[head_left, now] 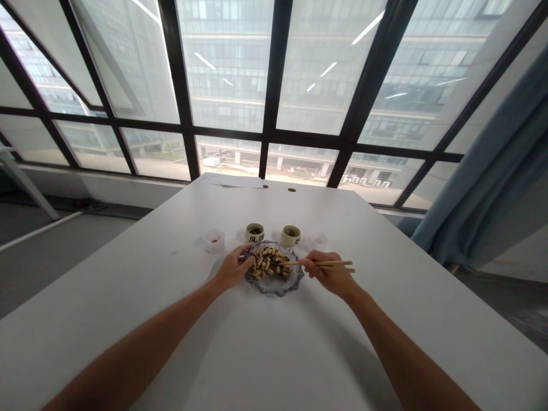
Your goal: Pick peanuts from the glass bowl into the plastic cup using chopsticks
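A scalloped glass plate [274,286] heaped with peanuts [269,262] sits in the middle of the white table [265,354]. My left hand [233,267] grips the plate's left rim, fingers curled on it. My right hand [327,273] holds a pair of wooden chopsticks [331,264] whose tips reach left into the peanuts. Just behind the plate stand two small ceramic cups [254,232], [290,235].
A small clear plastic cup [214,240] stands left of the ceramic cups and another [318,239] to their right. Papers [233,180] lie at the table's far edge. Large windows fill the background, and a blue curtain [492,188] hangs at the right.
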`<state>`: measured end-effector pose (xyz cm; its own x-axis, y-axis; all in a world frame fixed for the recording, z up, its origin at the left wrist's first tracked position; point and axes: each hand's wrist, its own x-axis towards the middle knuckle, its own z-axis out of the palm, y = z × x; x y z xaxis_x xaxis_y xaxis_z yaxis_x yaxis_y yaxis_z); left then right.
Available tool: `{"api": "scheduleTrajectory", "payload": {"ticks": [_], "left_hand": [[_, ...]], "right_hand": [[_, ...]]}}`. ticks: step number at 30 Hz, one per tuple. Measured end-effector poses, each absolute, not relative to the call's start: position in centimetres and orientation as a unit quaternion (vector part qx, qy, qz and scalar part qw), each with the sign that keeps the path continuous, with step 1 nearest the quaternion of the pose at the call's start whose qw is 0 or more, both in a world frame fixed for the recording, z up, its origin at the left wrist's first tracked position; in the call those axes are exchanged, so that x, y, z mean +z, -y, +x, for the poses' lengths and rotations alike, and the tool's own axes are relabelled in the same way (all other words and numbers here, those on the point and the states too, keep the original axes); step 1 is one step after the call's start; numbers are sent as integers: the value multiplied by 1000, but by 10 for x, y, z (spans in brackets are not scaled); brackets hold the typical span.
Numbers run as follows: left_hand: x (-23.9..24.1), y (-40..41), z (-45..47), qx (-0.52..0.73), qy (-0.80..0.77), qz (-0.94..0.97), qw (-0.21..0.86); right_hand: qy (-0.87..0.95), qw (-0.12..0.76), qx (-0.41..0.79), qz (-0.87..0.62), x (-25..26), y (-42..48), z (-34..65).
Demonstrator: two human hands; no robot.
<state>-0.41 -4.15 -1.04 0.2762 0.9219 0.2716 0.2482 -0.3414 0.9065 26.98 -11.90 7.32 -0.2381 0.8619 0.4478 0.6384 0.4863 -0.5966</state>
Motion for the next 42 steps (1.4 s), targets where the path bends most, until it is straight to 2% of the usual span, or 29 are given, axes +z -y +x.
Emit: {"api": "scheduleTrajectory", "payload": {"ticks": [17, 37, 40, 42], "left_hand": [[-13, 38, -3, 453, -415, 684, 394], [-20, 33, -3, 464, -415, 677, 392], [-18, 34, -5, 465, -406, 695, 369], [-11, 36, -7, 472, -398, 726, 303]], "right_hand": [[673, 477, 230, -516, 55, 106, 285], [632, 515, 291, -501, 42, 102, 280], [620, 527, 295, -501, 43, 101, 280], [616, 534, 296, -497, 44, 101, 281]]}}
